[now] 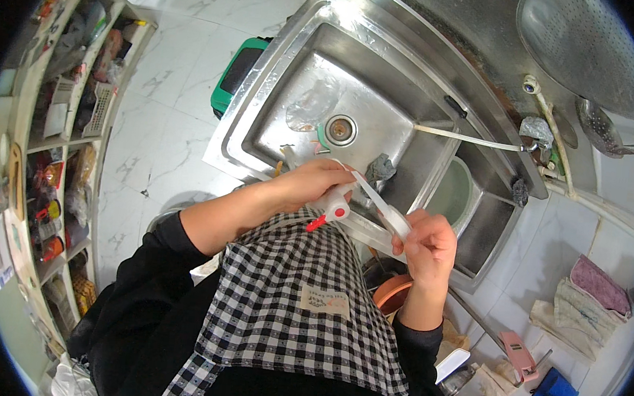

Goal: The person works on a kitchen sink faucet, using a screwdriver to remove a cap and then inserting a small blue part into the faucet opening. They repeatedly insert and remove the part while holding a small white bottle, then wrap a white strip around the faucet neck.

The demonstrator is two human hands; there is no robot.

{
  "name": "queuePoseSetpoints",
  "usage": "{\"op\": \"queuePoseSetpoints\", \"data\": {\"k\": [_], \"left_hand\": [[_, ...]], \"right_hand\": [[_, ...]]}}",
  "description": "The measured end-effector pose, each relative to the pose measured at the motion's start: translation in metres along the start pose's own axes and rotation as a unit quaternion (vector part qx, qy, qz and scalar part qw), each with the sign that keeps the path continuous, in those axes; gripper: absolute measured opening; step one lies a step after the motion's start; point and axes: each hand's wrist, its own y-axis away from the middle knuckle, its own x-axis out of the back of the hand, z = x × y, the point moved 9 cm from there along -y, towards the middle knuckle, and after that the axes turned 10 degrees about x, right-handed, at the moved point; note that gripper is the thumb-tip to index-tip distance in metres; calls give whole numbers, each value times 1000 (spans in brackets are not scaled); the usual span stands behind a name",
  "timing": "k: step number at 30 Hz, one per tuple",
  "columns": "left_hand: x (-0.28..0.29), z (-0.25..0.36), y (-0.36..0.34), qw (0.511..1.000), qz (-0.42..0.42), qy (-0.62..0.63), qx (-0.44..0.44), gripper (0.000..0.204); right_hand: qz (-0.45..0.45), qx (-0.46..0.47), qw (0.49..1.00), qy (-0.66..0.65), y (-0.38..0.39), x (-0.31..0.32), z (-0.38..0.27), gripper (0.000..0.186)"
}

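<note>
My left hand is closed in front of the sink's near edge, fingers pinched around the end of a white tape strip. Under those fingers sits a white plastic spray head with a red lever and a red round spot; the part behind it is hidden by the hand. To the right, my right hand is closed on a roll of white tape. The strip stretches slantwise between both hands, leaving the roll at its upper side.
Beyond my hands is a steel sink with a drain, a clear plastic piece and a grey rag. A pale basin fills part of the right bowl. Shelves stand left; cloths hang right.
</note>
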Motion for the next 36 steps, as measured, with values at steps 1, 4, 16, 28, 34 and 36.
{"op": "queuePoseSetpoints", "data": {"k": [1,4,16,28,34,36], "left_hand": [[-2,-1,0,999,-19,33,10,35],[-10,0,3,991,-75,107,15,35],[-23,-6,7,982,-134,132,5,47],[-21,-6,14,988,-96,118,-26,26],[-28,7,23,990,-81,111,-25,25],[-25,10,26,987,-51,153,-30,25]], "right_hand": [[-7,-1,1000,17,4,2,-1,14],[-9,-5,999,30,18,9,-3,13],[-132,15,978,158,40,4,-15,16],[-3,-103,965,240,73,58,8,49],[110,-106,922,355,65,71,10,13],[108,-81,923,359,60,67,11,12]]}}
